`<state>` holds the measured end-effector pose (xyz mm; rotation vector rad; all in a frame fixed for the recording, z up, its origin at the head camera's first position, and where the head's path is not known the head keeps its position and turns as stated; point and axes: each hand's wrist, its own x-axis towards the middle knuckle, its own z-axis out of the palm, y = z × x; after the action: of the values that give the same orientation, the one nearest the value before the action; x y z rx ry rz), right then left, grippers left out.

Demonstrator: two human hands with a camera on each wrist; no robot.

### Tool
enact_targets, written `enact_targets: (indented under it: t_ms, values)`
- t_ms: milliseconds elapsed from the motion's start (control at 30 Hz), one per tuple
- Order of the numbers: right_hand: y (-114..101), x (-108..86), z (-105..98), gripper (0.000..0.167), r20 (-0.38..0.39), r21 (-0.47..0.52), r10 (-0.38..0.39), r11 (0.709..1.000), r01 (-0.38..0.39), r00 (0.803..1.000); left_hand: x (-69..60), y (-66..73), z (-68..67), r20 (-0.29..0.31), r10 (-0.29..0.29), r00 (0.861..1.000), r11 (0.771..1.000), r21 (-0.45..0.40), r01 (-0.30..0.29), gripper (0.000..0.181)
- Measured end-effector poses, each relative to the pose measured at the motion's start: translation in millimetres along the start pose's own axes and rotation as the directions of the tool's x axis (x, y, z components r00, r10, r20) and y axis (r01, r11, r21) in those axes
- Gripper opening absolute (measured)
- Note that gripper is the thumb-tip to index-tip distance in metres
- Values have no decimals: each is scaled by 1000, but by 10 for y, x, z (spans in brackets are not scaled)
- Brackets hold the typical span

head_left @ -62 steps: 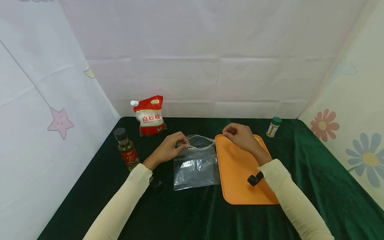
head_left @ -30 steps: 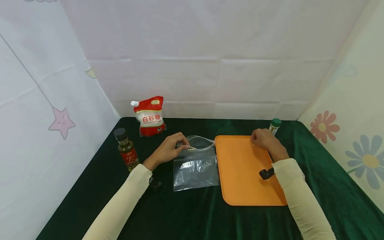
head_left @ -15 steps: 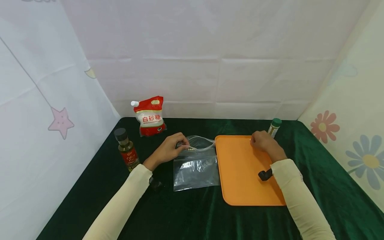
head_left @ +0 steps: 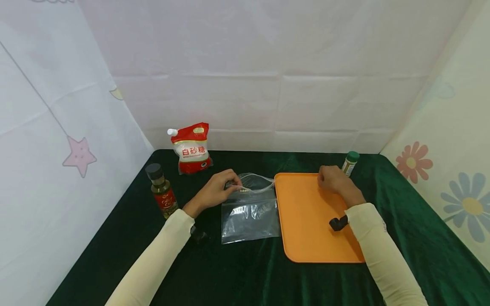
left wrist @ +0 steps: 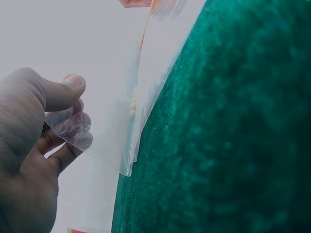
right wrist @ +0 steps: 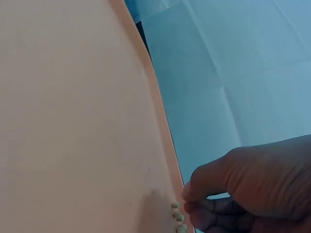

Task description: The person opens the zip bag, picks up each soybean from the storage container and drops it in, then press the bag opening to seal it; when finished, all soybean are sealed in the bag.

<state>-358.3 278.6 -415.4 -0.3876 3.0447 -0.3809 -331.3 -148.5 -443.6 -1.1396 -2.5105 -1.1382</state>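
Note:
My left hand (head_left: 214,189) pinches the edge of a clear zip bag (head_left: 250,221), whose mouth gapes. The left wrist view shows the film (left wrist: 104,145) between thumb and fingers (left wrist: 65,94). A few small pale pellets (head_left: 244,190) lie inside, near the mouth. Over the far right corner of the orange tray (head_left: 302,221) is my right hand (head_left: 337,183), fingers bent toward the thumb. In the right wrist view several pale pellets (right wrist: 179,218) lie by the tray's rim, right beside its fingertips (right wrist: 188,199); whether one is between them is hidden.
Behind the left hand stands a red and white sugar pouch (head_left: 193,148). A dark-capped bottle with a red label (head_left: 165,199) is beside the left forearm. Just beyond the right hand stands a small green-capped jar (head_left: 349,163). Green cloth (head_left: 245,272) covers the table.
My right hand has moved from above the tray's far left part to its far right corner, then shifted only slightly. The left hand and bag have stayed in place.

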Motion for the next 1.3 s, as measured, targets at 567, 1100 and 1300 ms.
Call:
enact_targets:
  t_ms: [567,1100,1300]
  values:
    - [-65,-21,-34,10,-385,214,-4,972,94,923,6,17,-6,-1,22,1000,1000,2,-22,11]
    - [-210,-29,-38,20,-488,390,68,909,148,870,-14,-8,12,-8,15,1000,1000,-4,-15,10]
    - [-324,-36,-17,24,-501,457,40,860,226,864,-4,-12,11,-4,22,1000,1000,-5,-22,10]
